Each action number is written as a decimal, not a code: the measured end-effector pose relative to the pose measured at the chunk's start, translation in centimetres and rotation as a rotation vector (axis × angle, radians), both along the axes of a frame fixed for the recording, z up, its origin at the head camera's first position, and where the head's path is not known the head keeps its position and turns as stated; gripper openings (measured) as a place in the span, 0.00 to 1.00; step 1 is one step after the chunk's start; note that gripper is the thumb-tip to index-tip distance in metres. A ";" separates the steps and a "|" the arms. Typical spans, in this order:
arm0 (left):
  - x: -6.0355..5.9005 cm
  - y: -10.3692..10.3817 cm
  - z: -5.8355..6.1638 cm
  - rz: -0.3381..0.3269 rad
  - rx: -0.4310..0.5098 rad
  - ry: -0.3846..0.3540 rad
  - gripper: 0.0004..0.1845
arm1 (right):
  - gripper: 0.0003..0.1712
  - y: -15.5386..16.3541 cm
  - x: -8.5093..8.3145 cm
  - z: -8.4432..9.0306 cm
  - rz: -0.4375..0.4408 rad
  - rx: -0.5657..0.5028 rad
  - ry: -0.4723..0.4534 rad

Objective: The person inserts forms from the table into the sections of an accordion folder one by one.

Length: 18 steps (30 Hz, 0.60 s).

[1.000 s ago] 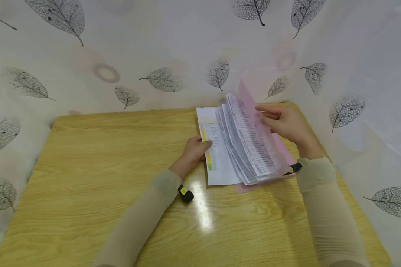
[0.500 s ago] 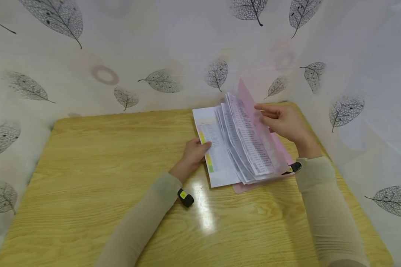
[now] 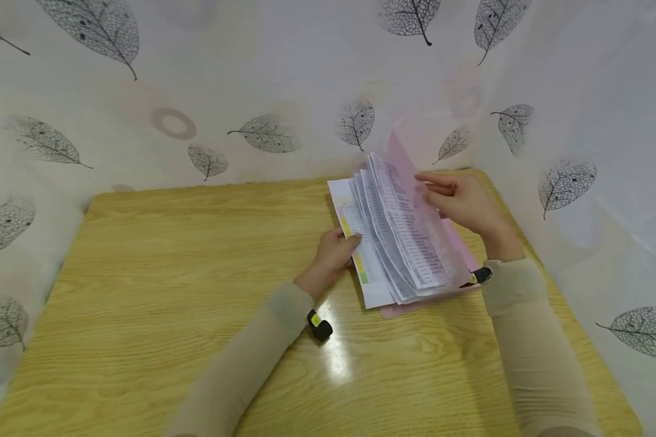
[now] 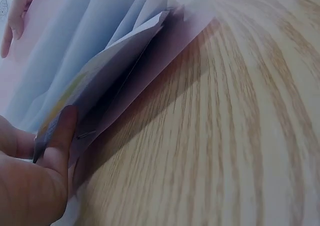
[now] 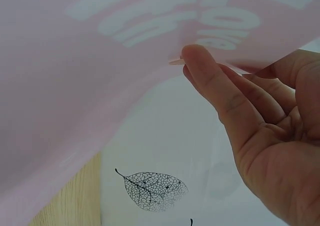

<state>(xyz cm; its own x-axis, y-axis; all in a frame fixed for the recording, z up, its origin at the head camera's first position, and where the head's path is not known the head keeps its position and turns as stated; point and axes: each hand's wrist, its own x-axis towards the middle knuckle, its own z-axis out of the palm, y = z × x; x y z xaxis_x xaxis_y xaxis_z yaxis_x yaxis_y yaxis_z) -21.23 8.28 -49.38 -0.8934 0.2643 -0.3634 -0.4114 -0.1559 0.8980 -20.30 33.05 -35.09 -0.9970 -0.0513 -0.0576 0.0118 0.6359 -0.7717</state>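
Note:
A pink folder (image 3: pixel 402 155) lies open at the back right of the wooden table (image 3: pixel 169 273), its translucent cover raised. Several printed sheets (image 3: pixel 410 237) fan up against the cover. My right hand (image 3: pixel 459 200) props the cover (image 5: pixel 100 61) from behind with straight fingers; in the right wrist view one fingertip (image 5: pixel 197 58) touches its edge. My left hand (image 3: pixel 336 252) pinches the left edge of the lowest sheet (image 3: pixel 370 282), which has yellow and green marks and lies flat on the table. In the left wrist view my thumb (image 4: pixel 62 136) presses that sheet (image 4: pixel 125 71) at its edge.
A white curtain printed with grey leaves (image 3: pixel 262 130) encloses the table at the back and on both sides. A bright glare spot (image 3: pixel 336 358) lies on the wood near my left wrist. Both forearms wear beige sleeves.
My left hand has slid the lowest sheet to the right, further under the fanned stack. The right hand and the raised cover have stayed put.

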 end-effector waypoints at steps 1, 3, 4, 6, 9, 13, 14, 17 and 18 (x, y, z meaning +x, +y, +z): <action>0.0 0.2 0.0 0.000 0.005 0.000 0.20 | 0.25 0.0 0.0 0.0 0.000 0.004 0.002; 0.2 0.5 0.1 0.000 0.012 0.002 0.19 | 0.25 -0.1 0.0 0.1 0.003 0.005 -0.001; 0.2 0.6 0.2 -0.003 0.015 0.003 0.19 | 0.25 -0.1 0.0 0.1 0.006 0.006 -0.001; 0.3 0.6 0.2 -0.012 0.029 0.005 0.19 | 0.25 -0.2 0.0 0.1 0.011 0.000 -0.006; 0.2 0.4 0.1 -0.031 0.042 0.002 0.19 | 0.26 -0.2 0.1 0.2 0.015 -0.008 -0.007; 0.2 -0.6 0.1 -0.055 0.030 -0.026 0.19 | 0.24 -0.1 0.2 0.4 0.006 0.022 0.020; 0.2 -0.9 0.1 -0.059 0.028 -0.035 0.19 | 0.24 -0.1 0.2 0.5 0.000 0.039 0.030; 0.2 -1.7 0.1 -0.065 0.021 -0.053 0.20 | 0.23 0.0 0.2 0.6 -0.008 0.076 0.048; 0.2 -2.0 0.1 -0.062 0.023 -0.056 0.20 | 0.23 0.0 0.2 0.7 -0.009 0.085 0.049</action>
<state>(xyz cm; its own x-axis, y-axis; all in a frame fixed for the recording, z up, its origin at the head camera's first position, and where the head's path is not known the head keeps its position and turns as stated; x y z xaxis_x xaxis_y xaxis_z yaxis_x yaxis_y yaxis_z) -21.02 6.32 -49.27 -0.8534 0.3276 -0.4054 -0.4703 -0.1484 0.8700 -20.06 33.04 -34.41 -0.9991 -0.0398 -0.0122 -0.0191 0.6990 -0.7149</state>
